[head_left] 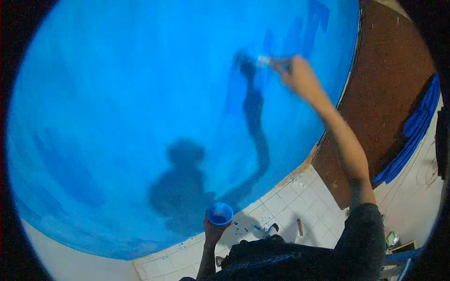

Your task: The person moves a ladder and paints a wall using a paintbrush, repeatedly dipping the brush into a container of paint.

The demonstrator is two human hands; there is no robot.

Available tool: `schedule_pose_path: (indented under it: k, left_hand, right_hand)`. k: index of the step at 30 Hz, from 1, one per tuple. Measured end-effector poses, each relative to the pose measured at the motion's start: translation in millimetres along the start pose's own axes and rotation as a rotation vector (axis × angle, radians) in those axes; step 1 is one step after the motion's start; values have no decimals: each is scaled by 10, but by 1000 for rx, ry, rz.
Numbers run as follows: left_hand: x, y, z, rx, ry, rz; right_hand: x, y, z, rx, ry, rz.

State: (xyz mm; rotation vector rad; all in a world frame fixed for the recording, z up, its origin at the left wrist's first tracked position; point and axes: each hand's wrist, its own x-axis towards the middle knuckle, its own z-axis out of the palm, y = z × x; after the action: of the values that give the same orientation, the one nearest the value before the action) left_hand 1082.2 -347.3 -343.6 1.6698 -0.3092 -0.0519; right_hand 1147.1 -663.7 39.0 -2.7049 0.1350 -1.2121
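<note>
My right hand (296, 75) is raised at arm's length, its fingers closed around the handle of a paintbrush (264, 61). The brush's head is blurred and close to the blue wall (117, 84); whether the bristles touch it I cannot tell. Darker blue strokes lie on the wall around and above the brush. Low down in front of my body, my left hand (216, 230) grips a small blue tub (220, 214) from below, with darker blue paint inside. My shadow falls across the wall between the two hands.
To the right of the wall stands a brown panel (379, 61), with bunched blue cloth (415, 131) along its far edge. White floor tiles (286, 201) with blue paint drips run under the wall. A small wooden-edged item (408, 247) sits at the lower right.
</note>
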Motion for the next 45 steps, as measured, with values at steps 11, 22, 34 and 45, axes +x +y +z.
schedule_pose_path:
  k: [11, 22, 34, 45]
  left_hand:
    - [133, -500, -46, 171, -28, 68]
    - [115, -464, 74, 98, -24, 74]
    - [37, -347, 54, 336, -31, 69]
    - [299, -674, 321, 172, -105, 228]
  right_hand:
    - [-1687, 115, 1093, 24, -689, -144]
    - [-920, 834, 1012, 29, -317, -132]
    - [-257, 1111, 568, -43, -175, -92]
    - [15, 1325, -79, 98, 367, -133]
